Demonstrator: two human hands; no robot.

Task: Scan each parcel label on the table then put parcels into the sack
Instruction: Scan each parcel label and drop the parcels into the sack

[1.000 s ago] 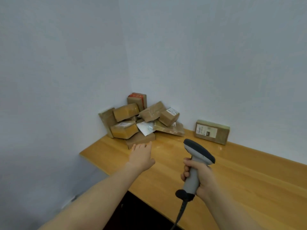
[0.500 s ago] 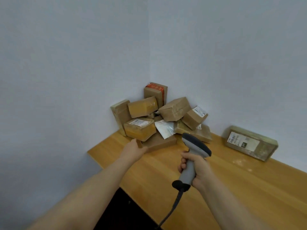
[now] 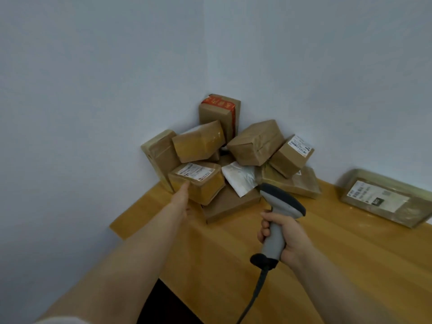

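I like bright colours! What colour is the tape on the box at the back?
The tape is red; head view shows it best.

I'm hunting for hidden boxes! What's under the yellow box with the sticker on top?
The yellow box sits on a flat brown parcel, whose near end sticks out. The left hand hides what lies under the box's left corner.

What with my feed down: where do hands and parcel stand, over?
Left hand at labelled yellow parcel, grip unclear. Right hand gripping scanner. Parcel rests on a brown box.
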